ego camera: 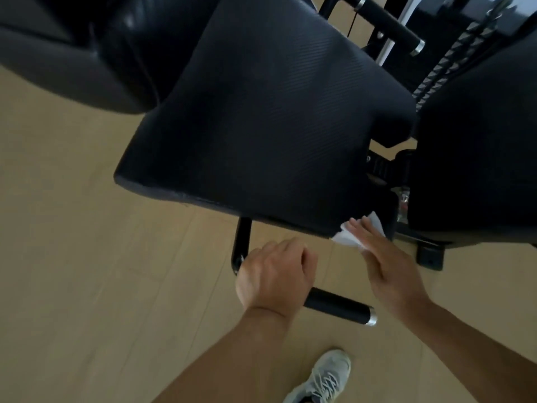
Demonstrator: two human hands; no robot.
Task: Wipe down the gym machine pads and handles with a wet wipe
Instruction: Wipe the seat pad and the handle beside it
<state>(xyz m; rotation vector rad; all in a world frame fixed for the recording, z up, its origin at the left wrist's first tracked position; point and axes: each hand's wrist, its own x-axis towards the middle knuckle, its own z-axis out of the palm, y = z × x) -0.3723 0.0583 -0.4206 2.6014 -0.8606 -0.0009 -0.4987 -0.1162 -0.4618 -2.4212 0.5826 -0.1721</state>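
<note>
Left hand (274,274), lower centre of frame, fingers curled round the black handle (338,306). Right hand (386,257), fingers straight and together, presses the white wet wipe (347,235) against the lower right corner of the black seat pad (261,126).

Pale wood-plank flooring (96,257) fills the view from 6 to 9 o'clock, its seams running diagonally. Soft, even light falls across it without hard shadows. At 1 o'clock a white upright post (390,39) rises beside black machine frame bars (334,4), blurred toward the edges.
</note>
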